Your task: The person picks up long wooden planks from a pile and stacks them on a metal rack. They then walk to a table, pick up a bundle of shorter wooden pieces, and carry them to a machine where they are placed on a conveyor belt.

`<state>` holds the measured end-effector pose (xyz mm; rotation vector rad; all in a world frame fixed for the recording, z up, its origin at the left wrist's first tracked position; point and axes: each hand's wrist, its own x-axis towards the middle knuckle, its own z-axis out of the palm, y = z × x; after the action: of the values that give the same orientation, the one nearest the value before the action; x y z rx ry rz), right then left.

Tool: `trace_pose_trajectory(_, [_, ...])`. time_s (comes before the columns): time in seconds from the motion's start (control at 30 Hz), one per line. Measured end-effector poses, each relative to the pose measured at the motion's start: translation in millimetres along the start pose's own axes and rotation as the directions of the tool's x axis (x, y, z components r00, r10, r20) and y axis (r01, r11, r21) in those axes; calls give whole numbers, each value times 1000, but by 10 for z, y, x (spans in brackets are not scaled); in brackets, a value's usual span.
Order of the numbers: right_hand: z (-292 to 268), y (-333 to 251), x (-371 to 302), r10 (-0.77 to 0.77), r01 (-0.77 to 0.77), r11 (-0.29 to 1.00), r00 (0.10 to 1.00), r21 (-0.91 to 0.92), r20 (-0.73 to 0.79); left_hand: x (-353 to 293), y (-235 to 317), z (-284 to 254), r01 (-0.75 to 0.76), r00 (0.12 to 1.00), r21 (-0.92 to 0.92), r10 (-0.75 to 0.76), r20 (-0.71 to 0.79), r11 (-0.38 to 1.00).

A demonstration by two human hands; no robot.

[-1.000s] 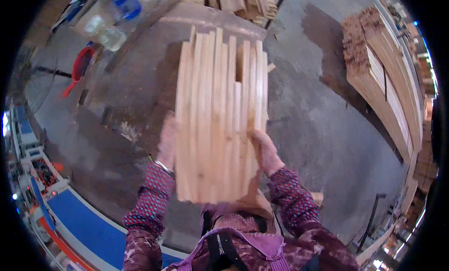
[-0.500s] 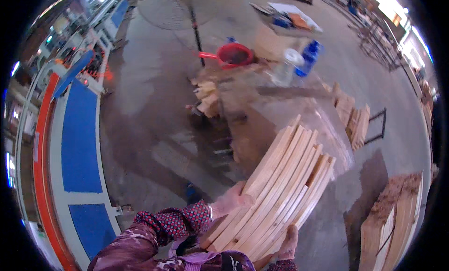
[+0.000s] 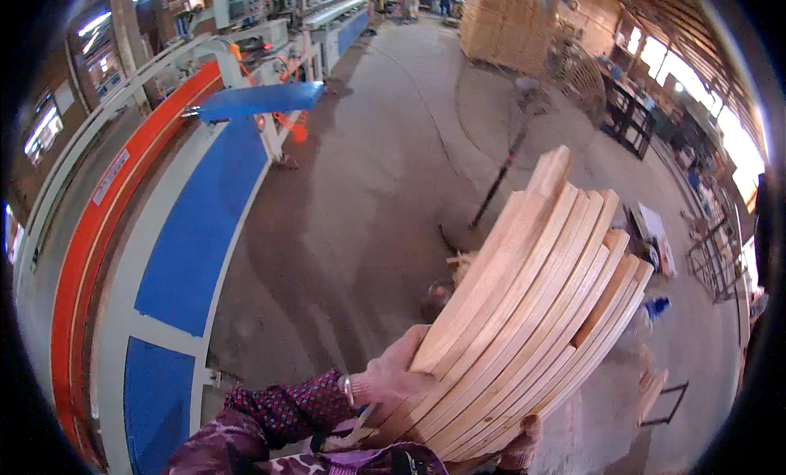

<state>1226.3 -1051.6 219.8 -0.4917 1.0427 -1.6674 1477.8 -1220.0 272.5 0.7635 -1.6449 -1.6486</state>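
A concrete workshop floor (image 3: 385, 188) lay below us. Right of the blue-and-red machine (image 3: 180, 254), our left hand (image 3: 393, 377) and right hand (image 3: 520, 446) gripped a tilted bundle of pale wooden slats (image 3: 532, 311), fingers curled around it.

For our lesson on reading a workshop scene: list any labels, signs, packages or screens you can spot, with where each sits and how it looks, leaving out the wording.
Label strip: on the red band of the long machine at left; narrow white rectangle with small dark marks.
Windows: far left wall; bright panes, not screens.
No packages or screens can be made out; the left hand and right hand hold only bare wooden slats.
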Motion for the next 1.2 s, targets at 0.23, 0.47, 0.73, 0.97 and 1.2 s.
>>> trace_pose_trajectory(0.23, [1129,312,1553,40,-51,998,954,29,296,227,126,-1160,-61,964,-215,1,-267,975])
trace_pose_trajectory(0.47, [2258,899,3375,160,-173,985,939,16,305,1035,224,-2572,-88,876,-112,23,-482,990])
trace_pose_trajectory(0.73, [3287,962,5240,197,-239,971,859,29,472,2140,462,-3471,-158,749,-64,77,-658,985])
trace_pose_trajectory(0.97, [4020,914,7101,-186,486,787,775,-381,604,3707,675,-4551,-256,786,108,271,-556,961])
trace_pose_trajectory(1.2, [4118,557,8275,32,-87,986,934,140,356,5402,966,-5272,-247,908,59,253,-334,967])
